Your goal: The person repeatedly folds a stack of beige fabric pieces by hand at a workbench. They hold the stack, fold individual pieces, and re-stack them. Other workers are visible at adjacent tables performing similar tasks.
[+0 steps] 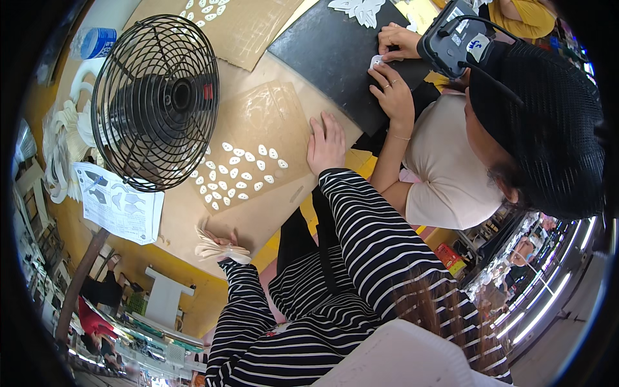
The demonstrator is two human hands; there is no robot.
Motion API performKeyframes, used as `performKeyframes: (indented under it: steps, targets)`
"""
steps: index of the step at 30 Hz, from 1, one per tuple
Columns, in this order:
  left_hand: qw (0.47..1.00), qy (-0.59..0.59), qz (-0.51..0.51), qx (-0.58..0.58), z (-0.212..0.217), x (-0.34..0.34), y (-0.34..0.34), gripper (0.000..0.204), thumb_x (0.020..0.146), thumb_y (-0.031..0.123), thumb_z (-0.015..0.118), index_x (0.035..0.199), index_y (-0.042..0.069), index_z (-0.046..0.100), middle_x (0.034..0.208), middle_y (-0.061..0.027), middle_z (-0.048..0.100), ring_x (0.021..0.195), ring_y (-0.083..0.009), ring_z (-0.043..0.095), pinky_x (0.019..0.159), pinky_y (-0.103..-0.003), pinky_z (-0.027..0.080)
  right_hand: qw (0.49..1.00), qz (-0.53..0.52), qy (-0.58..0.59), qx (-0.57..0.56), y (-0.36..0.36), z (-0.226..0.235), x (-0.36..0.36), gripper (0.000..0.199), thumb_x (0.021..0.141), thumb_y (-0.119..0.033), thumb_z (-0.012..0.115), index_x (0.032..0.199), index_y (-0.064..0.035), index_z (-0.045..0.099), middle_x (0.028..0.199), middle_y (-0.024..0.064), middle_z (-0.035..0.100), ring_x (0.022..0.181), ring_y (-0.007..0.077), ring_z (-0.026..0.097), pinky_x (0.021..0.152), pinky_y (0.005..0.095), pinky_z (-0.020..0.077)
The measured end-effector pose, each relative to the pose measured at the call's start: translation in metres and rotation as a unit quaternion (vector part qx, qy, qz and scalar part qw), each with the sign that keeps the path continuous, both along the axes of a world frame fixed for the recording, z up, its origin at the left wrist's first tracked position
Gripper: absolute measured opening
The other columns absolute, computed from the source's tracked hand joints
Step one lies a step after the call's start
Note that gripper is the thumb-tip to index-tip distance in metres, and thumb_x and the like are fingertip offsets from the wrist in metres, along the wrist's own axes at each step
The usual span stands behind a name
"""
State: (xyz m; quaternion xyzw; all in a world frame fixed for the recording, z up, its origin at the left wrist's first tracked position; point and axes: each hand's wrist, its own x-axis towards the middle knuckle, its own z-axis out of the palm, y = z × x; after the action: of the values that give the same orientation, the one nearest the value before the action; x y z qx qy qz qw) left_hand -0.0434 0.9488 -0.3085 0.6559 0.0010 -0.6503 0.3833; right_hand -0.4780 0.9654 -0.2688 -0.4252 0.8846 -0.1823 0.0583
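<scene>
At the near edge of the table, my left hand [225,240] is closed around a fanned bundle of flat cream pieces [207,248]. Their exact kind is not clear. My right hand [327,143] lies flat, fingers stretched, at the right edge of a brown board [271,106] that looks film-covered. Nothing shows in that hand. On the board's near half lie many small white oval pieces [250,157] with dark marks or holes, set out in loose rows. Part of them is hidden behind the fan's wire cage.
A black fan [155,103] stands at left, above a printed sheet [119,203]. Behind it are a blue-labelled bottle [98,43] and white straps [68,142]. At right, a co-worker in a black cap [541,122] handles a small white piece on a black mat [322,58].
</scene>
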Motion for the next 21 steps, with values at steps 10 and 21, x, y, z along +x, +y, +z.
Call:
performKeyframes:
  steps: [10, 21]
  targets:
    - [0.970, 0.194, -0.075, -0.129, -0.004, 0.026, 0.005, 0.051, 0.104, 0.056, 0.016, 0.151, 0.041, 0.029, 0.118, 0.0189, 0.057, 0.082, -0.0012, 0.063, 0.098, -0.043, 0.049, 1.000, 0.000, -0.007, 0.000, 0.000, 0.005, 0.002, 0.043, 0.087, -0.011, 0.057, 0.130, -0.0090, 0.053, 0.140, 0.0163, 0.043, 0.131, 0.0367, 0.042, 0.111, 0.0493, 0.0324]
    - [0.993, -0.080, -0.029, 0.082, 0.033, -0.041, -0.026, 0.051, 0.104, 0.051, 0.025, 0.153, 0.038, 0.025, 0.146, 0.0149, 0.036, 0.115, -0.0105, 0.052, 0.103, -0.045, 0.046, 1.000, -0.003, -0.003, 0.004, 0.001, 0.002, 0.001, 0.043, 0.088, -0.012, 0.057, 0.130, -0.0084, 0.053, 0.141, 0.0162, 0.043, 0.132, 0.0362, 0.041, 0.112, 0.0491, 0.0314]
